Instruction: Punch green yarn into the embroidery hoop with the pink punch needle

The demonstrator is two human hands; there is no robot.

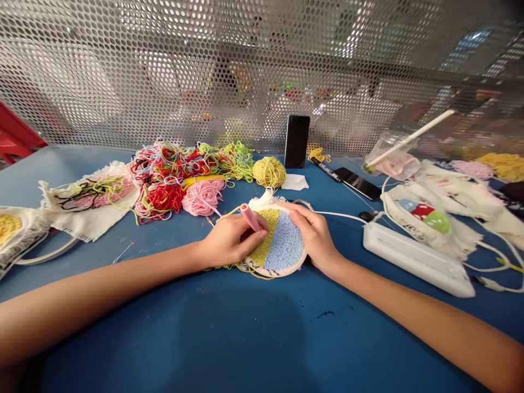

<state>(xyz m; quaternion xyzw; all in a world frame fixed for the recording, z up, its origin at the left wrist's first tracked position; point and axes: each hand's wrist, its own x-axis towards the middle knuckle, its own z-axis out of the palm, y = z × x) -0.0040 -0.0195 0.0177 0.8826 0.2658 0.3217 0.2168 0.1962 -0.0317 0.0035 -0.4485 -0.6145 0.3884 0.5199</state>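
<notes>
A grey perforated metal screen (164,82) rises behind the far edge of a smooth blue tabletop (225,338). Toward the back left of the tabletop lies a tangled heap of multicoloured yarn (180,164), and to the right lies a long white plastic power strip (417,259). Near the middle, between the two, is a round white-rimmed fabric hoop (284,243), its looped surface yellow-green on the left and pale blue on the right. The right hand (317,237) has its grip on the hoop's right side, fingers over the rim. The left hand (231,240) rests at the opposite side, its grip closed around a slim pink pen-shaped tool (250,216) held tilted above the yellow-green half; the tip is hidden. Beyond the hoop, an upright black phone (297,141) stands near the screen, and a round yellow-green yarn ball (269,172) sits just beside the heap.
</notes>
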